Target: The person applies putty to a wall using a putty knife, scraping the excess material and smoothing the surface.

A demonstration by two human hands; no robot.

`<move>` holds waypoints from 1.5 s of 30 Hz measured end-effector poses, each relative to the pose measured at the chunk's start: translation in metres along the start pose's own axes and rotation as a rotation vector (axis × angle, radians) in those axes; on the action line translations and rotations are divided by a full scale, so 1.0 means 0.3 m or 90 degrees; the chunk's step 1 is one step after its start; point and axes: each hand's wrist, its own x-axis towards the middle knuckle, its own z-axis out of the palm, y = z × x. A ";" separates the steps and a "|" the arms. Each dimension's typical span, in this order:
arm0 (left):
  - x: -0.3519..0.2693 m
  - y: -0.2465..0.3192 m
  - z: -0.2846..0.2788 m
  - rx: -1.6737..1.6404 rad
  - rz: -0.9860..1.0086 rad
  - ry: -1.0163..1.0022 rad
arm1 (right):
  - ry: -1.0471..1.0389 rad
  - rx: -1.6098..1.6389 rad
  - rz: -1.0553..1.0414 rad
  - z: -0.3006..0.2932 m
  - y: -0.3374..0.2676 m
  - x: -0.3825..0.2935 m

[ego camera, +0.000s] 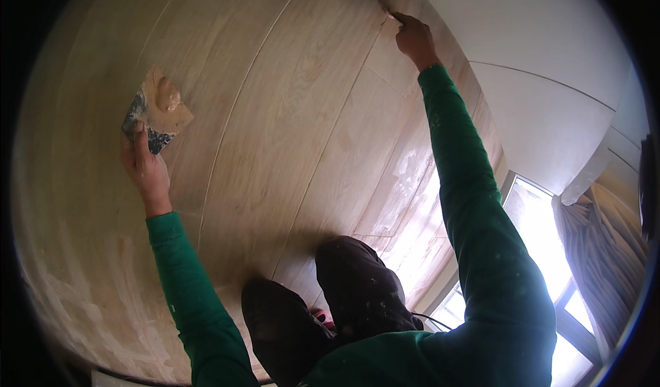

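My left hand [146,167] holds a flat dark board [157,111] by its lower corner, thumb on top. Beige paste covers much of the board, with a thicker lump [167,95] near its upper side. My right arm is stretched far forward, and my right hand [415,38] has its index finger extended at a floor joint close to the white panelled surface. A small, pale-edged thing [389,14] shows at that fingertip; whether it is a tool or paste is unclear. Under both hands lies the wood-look plank floor [278,129], with pale lines along several joints.
The white panelled surface [541,36] borders the floor at upper right. A bright window [539,222] and a gathered curtain [600,253] stand at the right. My knees [356,273] are at bottom centre. Whitish smears [405,178] mark the floor near the window and at lower left.
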 end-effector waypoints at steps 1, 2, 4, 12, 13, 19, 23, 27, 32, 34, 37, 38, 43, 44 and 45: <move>-0.004 0.002 -0.013 -0.018 -0.016 0.004 | 0.010 0.047 0.017 0.024 -0.030 -0.052; -0.004 0.007 -0.002 -0.045 -0.030 0.004 | 0.016 0.037 0.004 0.052 -0.025 -0.112; -0.009 0.003 0.002 -0.022 -0.023 0.016 | 0.012 0.015 -0.036 0.101 -0.070 -0.248; 0.012 -0.051 -0.016 -0.020 -0.015 0.009 | 0.041 -0.017 -0.019 0.019 0.118 0.094; 0.009 -0.041 -0.013 -0.005 -0.015 0.011 | 0.028 -0.035 0.013 0.018 0.108 0.125; 0.021 -0.067 -0.049 0.061 0.031 -0.003 | 0.033 0.087 0.027 0.105 -0.013 -0.094; 0.004 -0.008 -0.021 0.009 -0.006 0.011 | 0.148 0.078 -0.056 0.157 -0.203 -0.428; 0.013 0.009 -0.007 -0.035 -0.034 0.020 | 0.047 0.091 -0.089 0.112 -0.203 -0.530; 0.028 -0.031 -0.017 0.066 0.006 -0.021 | -0.013 0.132 -0.071 -0.021 -0.058 -0.248; 0.052 -0.026 -0.010 0.098 0.017 -0.015 | -0.077 -0.003 -0.104 -0.071 0.005 -0.094; 0.034 -0.015 0.012 -0.002 -0.040 -0.013 | -0.102 0.074 -0.066 -0.153 -0.055 -0.074; 0.034 -0.013 0.036 -0.040 -0.055 -0.022 | -0.094 0.121 -0.049 -0.158 -0.064 -0.101; -0.071 0.051 0.151 -0.244 -0.186 -0.086 | -0.054 0.621 -0.017 -0.184 -0.232 -0.458; -0.160 0.101 0.247 -0.253 -0.197 -0.113 | -0.054 0.685 -0.002 -0.201 -0.284 -0.546; -0.235 0.190 0.354 -0.250 -0.213 -0.170 | -0.015 0.807 -0.005 -0.208 -0.325 -0.621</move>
